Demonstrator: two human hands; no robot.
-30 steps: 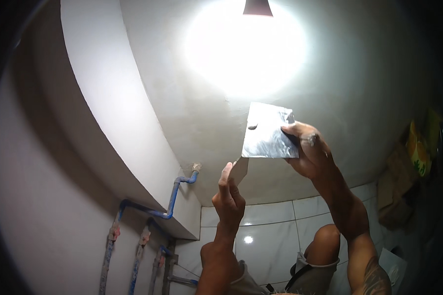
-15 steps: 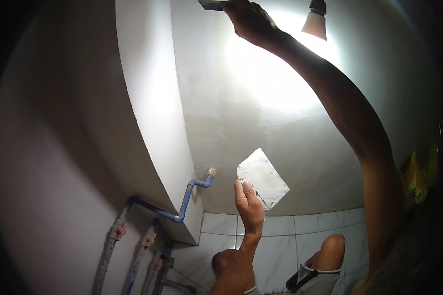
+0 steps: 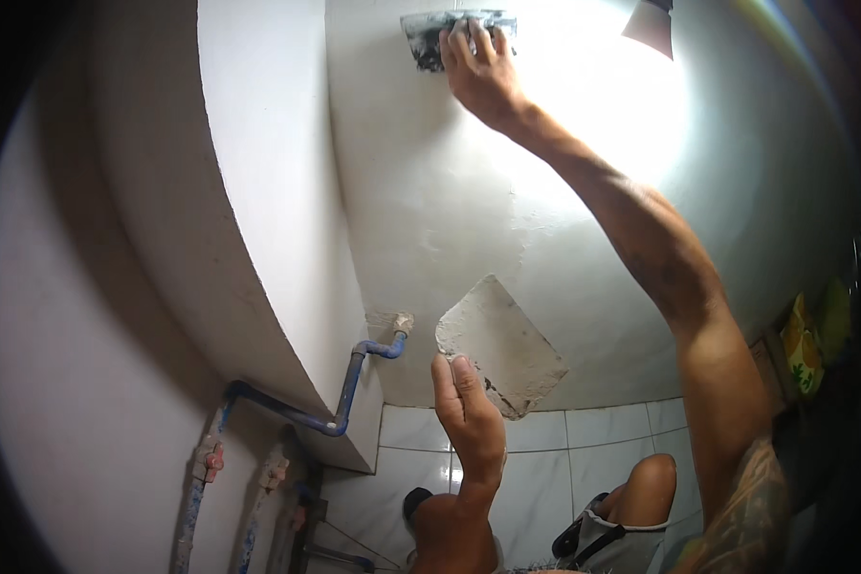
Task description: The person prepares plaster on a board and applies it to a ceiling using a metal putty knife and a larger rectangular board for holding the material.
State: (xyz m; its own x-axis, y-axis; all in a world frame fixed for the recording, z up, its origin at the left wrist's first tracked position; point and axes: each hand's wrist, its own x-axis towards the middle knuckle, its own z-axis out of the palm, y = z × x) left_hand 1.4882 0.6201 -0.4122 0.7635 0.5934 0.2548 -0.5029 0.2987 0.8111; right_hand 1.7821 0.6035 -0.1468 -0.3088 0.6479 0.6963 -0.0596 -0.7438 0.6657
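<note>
Grey-white plastered surface, mostly smooth, thin raised ridges and rough patches mid-area; glossy white grey-veined tiles below. Right hand up high, fingers curled round a thin rectangular metal scraper blade with black smears, blade close to the plaster; contact along its edge hard to tell. Left hand lower, thumb and fingers pinching the lower-left side of a flat off-white plate, tilted diamond-wise, crusted with dried material, chipped darker along its lower edge; plate well below the scraper. Left of it, bent blue plastic pipe, scuffed, ending in a crumbly beige fitting. Cone-shaped light bulb upper right, strong glare on plaster.
</note>
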